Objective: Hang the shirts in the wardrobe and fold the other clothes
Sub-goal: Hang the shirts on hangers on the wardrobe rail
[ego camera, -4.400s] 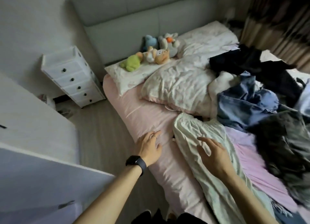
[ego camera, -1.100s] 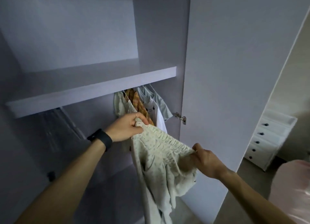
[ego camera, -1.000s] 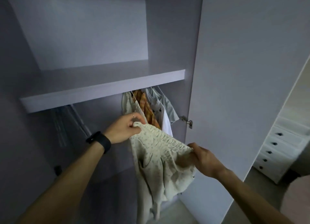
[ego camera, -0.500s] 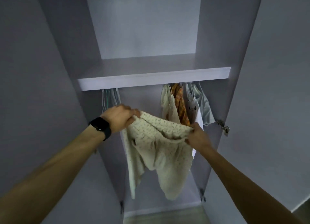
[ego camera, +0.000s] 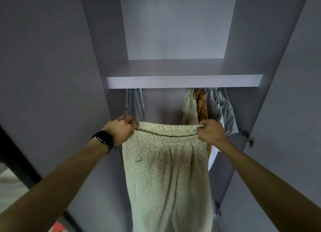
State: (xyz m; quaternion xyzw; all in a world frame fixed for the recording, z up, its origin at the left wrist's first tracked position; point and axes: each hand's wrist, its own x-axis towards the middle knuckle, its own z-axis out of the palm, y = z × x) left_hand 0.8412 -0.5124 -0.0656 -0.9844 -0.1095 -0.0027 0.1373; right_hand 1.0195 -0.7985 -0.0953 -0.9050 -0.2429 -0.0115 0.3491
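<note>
A: What could go wrong from here?
B: These are trousers (ego camera: pixel 166 176), not a shirt, so I'd say they belong folded. At the open wardrobe (ego camera: pixel 173 32), with spare hangers (ego camera: pixel 136 104) just behind, they could get hung by mistake. Folded in mid-air, the loose legs may twist.
A: And the grip?
B: The left hand (ego camera: pixel 121 130) is curled round one end of the waistband and the right hand (ego camera: pixel 211 132) pinches the other. The cloth is stretched level between them, below the shelf (ego camera: pixel 182 82), legs dangling.
</note>
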